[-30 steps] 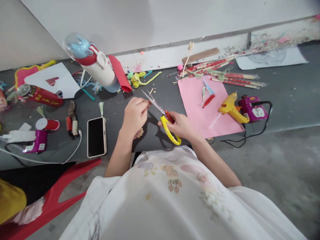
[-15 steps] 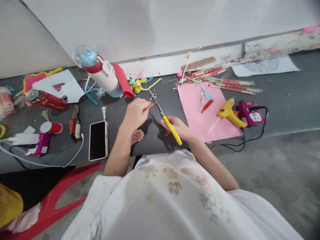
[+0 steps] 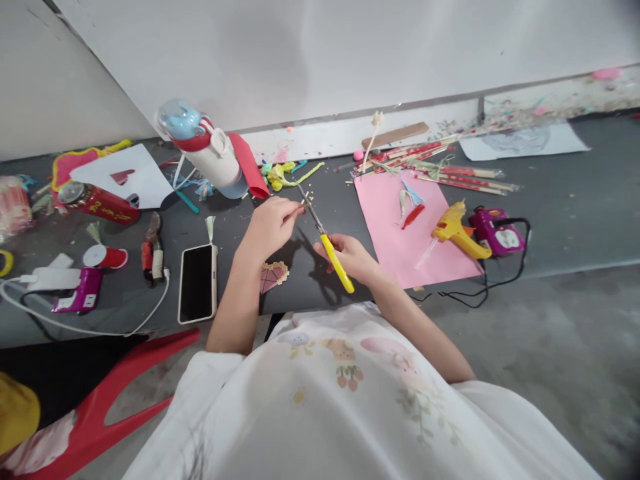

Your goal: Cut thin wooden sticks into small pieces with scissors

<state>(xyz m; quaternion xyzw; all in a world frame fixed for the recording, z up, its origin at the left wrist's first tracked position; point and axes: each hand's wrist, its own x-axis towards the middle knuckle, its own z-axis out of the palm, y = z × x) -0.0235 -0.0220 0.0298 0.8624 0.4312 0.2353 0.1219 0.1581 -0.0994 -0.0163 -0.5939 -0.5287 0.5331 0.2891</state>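
My right hand is closed on the yellow handles of a pair of scissors, whose metal blades point up and away to the left. Close to the blades, my left hand pinches with thumb and forefinger; whatever sits between the fingertips is too small to make out. On the table below my left wrist lies a pink paper piece with a bumpy tan border, partly covered by my forearm. Small pale bits are scattered just beyond the blade tips.
A phone, pliers, a red can and a bottle stand or lie to the left. Rightward are pink paper, a yellow glue gun, a purple power block with a black cable, and wrapped sticks.
The scissors and my right hand have shifted slightly left. My left hand keeps its pinch near the blades. The whole view has moved a little.
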